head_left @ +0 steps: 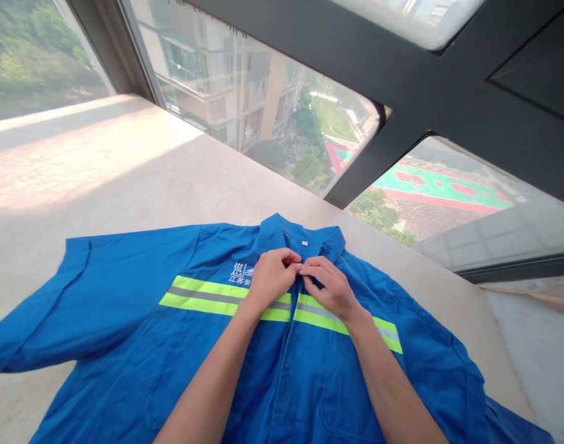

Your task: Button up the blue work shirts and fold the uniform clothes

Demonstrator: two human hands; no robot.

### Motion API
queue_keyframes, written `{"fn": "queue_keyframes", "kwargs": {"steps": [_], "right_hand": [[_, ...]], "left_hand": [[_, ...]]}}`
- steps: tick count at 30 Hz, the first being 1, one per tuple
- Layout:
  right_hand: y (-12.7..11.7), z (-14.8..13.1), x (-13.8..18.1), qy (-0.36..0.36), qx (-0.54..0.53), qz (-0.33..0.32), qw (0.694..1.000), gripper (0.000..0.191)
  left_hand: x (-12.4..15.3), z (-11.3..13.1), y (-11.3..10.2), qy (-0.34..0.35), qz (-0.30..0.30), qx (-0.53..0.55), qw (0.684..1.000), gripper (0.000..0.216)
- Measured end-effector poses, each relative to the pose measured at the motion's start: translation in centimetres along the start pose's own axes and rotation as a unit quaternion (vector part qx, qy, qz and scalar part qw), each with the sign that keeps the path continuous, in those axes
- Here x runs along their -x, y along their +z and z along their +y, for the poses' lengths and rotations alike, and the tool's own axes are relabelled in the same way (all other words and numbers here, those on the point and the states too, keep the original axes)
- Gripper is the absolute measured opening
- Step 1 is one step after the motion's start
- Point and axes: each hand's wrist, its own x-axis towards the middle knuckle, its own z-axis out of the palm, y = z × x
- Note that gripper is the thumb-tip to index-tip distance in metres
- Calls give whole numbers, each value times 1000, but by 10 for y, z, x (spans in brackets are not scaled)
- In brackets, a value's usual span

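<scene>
A blue short-sleeved work shirt (138,320) lies front up on a pale stone ledge (101,179), collar toward the window. A yellow-green and grey reflective band (198,295) crosses its chest, with white lettering above it on the left. My left hand (270,277) and my right hand (328,287) meet at the front opening just below the collar (304,237). Both pinch the shirt's placket edges with closed fingers. A small white label shows inside the collar.
Large windows (263,92) with a dark frame (448,80) run along the far edge of the ledge, looking down on buildings, trees and a sports court. The ledge stretches away to the left in sunlight. The right sleeve hangs near the ledge's right edge.
</scene>
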Motion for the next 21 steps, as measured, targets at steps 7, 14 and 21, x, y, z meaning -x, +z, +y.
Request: {"fn": "queue_keyframes", "kwargs": {"steps": [7,14,21], "right_hand": [[8,1,4,15,36,16,999,21],[9,4,9,-8,92,47,995,17],[8,3,8,-36,106,75,991,19]], "left_hand": [[-2,1,-1,4,-5,-1,1000,11],[-2,-1,-1,-6,-6,63,998,10],[-3,1,-1,-14,1,85,996,9]]}}
